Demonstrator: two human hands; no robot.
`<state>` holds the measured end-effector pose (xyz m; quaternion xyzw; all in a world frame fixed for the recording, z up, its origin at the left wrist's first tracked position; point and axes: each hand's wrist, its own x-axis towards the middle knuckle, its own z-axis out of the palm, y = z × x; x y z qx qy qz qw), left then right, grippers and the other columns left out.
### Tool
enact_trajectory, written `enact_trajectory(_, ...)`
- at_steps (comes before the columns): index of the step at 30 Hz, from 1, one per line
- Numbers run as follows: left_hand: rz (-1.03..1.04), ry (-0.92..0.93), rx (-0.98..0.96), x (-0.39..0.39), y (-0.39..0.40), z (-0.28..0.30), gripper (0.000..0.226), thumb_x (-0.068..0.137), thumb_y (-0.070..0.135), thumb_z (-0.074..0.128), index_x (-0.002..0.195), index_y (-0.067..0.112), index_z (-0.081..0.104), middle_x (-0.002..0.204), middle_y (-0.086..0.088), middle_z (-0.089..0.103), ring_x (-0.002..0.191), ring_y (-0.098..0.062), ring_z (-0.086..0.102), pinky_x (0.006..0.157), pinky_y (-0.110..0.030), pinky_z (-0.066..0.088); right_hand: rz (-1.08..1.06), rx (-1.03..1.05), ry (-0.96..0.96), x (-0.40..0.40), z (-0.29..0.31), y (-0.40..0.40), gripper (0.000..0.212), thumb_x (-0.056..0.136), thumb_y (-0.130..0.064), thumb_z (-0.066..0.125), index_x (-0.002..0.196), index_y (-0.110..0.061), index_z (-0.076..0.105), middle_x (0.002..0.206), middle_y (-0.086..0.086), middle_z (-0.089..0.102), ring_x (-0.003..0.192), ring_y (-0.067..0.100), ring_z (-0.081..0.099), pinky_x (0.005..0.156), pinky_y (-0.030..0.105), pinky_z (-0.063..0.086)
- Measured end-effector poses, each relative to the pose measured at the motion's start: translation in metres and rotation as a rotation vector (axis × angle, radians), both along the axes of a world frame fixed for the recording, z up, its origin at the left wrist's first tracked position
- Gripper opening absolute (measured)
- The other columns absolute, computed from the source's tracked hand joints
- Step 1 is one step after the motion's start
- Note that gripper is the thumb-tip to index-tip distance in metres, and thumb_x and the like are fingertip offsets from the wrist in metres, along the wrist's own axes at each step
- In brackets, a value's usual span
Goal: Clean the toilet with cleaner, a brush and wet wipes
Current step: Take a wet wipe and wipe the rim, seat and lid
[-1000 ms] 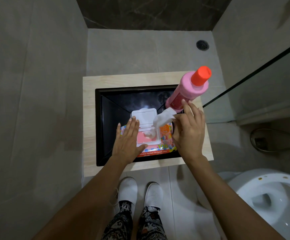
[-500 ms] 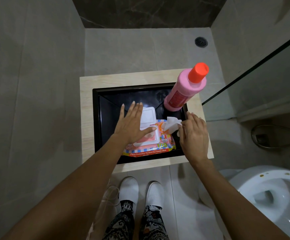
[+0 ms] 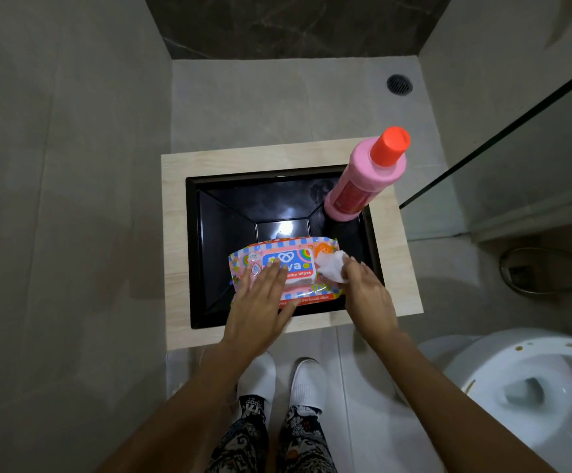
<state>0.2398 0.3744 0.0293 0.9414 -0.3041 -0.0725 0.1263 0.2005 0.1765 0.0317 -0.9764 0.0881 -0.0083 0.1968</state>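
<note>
A colourful pack of baby wipes point(image 3: 291, 250) lies in the black basin point(image 3: 216, 240), its lid closed. My left hand point(image 3: 260, 302) presses flat on the pack with straight fingers. My right hand point(image 3: 363, 295) pinches a white wet wipe point(image 3: 329, 268) just right of the pack's lid. A pink cleaner bottle point(image 3: 363, 186) with an orange cap stands at the basin's far right corner. The white toilet bowl point(image 3: 523, 387) sits at the lower right, seat up, with brown spots on its rim. No brush is in view.
The basin is set in a pale wooden counter point(image 3: 175, 250) against a grey tiled wall. A glass partition point(image 3: 517, 131) stands to the right, with a floor drain point(image 3: 399, 84) behind it. My white shoes point(image 3: 284, 380) are on the floor tiles below the counter.
The pack's lid was open and is now closed under my left hand. My right hand has pulled the wipe free and holds it lower, beside the lid.
</note>
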Motion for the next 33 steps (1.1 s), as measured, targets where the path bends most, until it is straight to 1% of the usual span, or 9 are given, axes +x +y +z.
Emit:
enact_trajectory(2, -0.001, 0.109, 0.082, -0.006, 0.0, -0.008, 0.068, 0.096, 0.049, 0.042, 0.147, 0.006, 0.03, 0.153, -0.012, 0.031, 0.142, -0.024, 0.028, 0.116, -0.049, 0.002, -0.001, -0.004, -0.017, -0.004, 0.0, 0.0, 0.059, 0.05, 0.02, 0.079, 0.106, 0.008, 0.062, 0.091, 0.025, 0.07, 0.081, 0.042, 0.07, 0.056, 0.046, 0.057)
enact_trajectory(4, -0.002, 0.152, 0.144, -0.006, -0.002, -0.015, 0.074, 0.097, 0.056, 0.03, 0.151, 0.012, 0.005, 0.159, -0.007, 0.007, 0.147, -0.02, 0.005, 0.115, -0.042, -0.014, 0.003, -0.008, -0.022, -0.005, 0.0, -0.003, 0.059, 0.051, 0.017, 0.08, 0.105, 0.004, 0.062, 0.087, 0.02, 0.07, 0.073, 0.038, 0.07, 0.051, 0.041, 0.056)
enact_trajectory(7, -0.001, 0.159, 0.186, -0.003, -0.005, -0.023, 0.075, 0.095, 0.061, 0.02, 0.148, 0.018, -0.012, 0.16, -0.004, -0.005, 0.147, -0.017, -0.008, 0.114, -0.04, -0.017, 0.016, -0.03, -0.026, -0.006, -0.001, -0.012, 0.058, 0.054, 0.02, 0.076, 0.109, 0.006, 0.064, 0.102, 0.026, 0.069, 0.086, 0.041, 0.07, 0.067, 0.049, 0.057)
enact_trajectory(11, -0.019, 0.173, 0.252, -0.002, -0.007, -0.03, 0.077, 0.094, 0.064, 0.017, 0.148, 0.018, -0.014, 0.159, -0.003, -0.008, 0.146, -0.018, -0.013, 0.116, -0.045, -0.013, 0.026, -0.153, -0.084, -0.003, 0.002, -0.03, 0.067, 0.041, 0.028, 0.072, 0.105, 0.01, 0.068, 0.106, 0.029, 0.068, 0.089, 0.041, 0.07, 0.07, 0.052, 0.056)
enact_trajectory(17, 0.011, 0.239, 0.29, -0.003, -0.011, -0.033, 0.08, 0.085, 0.069, -0.001, 0.144, 0.019, -0.021, 0.154, 0.0, -0.022, 0.139, -0.016, -0.026, 0.115, -0.046, -0.012, -0.007, -0.223, -0.101, 0.0, 0.009, -0.053, 0.069, 0.038, 0.026, 0.075, 0.105, 0.009, 0.069, 0.107, 0.031, 0.067, 0.088, 0.042, 0.07, 0.066, 0.049, 0.057)
enact_trajectory(21, -0.004, 0.253, 0.326, -0.001, -0.013, -0.03, 0.079, 0.092, 0.066, 0.01, 0.146, 0.017, -0.022, 0.157, -0.002, -0.019, 0.143, -0.017, -0.022, 0.115, -0.047, -0.013, -0.053, -0.239, -0.093, -0.004, 0.011, -0.06, 0.064, 0.044, 0.026, 0.074, 0.105, 0.009, 0.069, 0.108, 0.031, 0.067, 0.088, 0.043, 0.069, 0.066, 0.05, 0.057)
enact_trajectory(26, -0.048, 0.246, 0.376, 0.002, -0.014, -0.02, 0.078, 0.094, 0.063, 0.012, 0.149, 0.014, -0.015, 0.159, -0.004, -0.015, 0.146, -0.019, -0.015, 0.116, -0.048, -0.012, -0.081, -0.223, -0.076, -0.012, 0.012, -0.061, 0.061, 0.047, 0.028, 0.07, 0.106, 0.01, 0.068, 0.109, 0.033, 0.066, 0.091, 0.045, 0.068, 0.071, 0.053, 0.056)
enact_trajectory(31, -0.086, 0.309, 0.317, 0.018, -0.021, 0.003, 0.073, 0.098, 0.056, 0.019, 0.152, 0.013, -0.004, 0.16, -0.004, -0.008, 0.147, -0.015, -0.009, 0.116, -0.043, -0.008, -0.16, -0.164, -0.031, -0.027, 0.029, -0.062, 0.056, 0.052, 0.028, 0.067, 0.105, 0.011, 0.068, 0.109, 0.033, 0.066, 0.093, 0.046, 0.068, 0.07, 0.053, 0.056)
enact_trajectory(33, -0.116, 0.298, 0.288, 0.025, -0.029, 0.015, 0.07, 0.099, 0.052, 0.021, 0.152, 0.013, -0.002, 0.16, -0.004, -0.008, 0.147, -0.015, -0.008, 0.117, -0.039, -0.008, -0.204, -0.143, 0.0, -0.034, 0.038, -0.065, 0.052, 0.058, 0.026, 0.065, 0.107, 0.01, 0.068, 0.112, 0.032, 0.065, 0.098, 0.046, 0.066, 0.077, 0.054, 0.055)
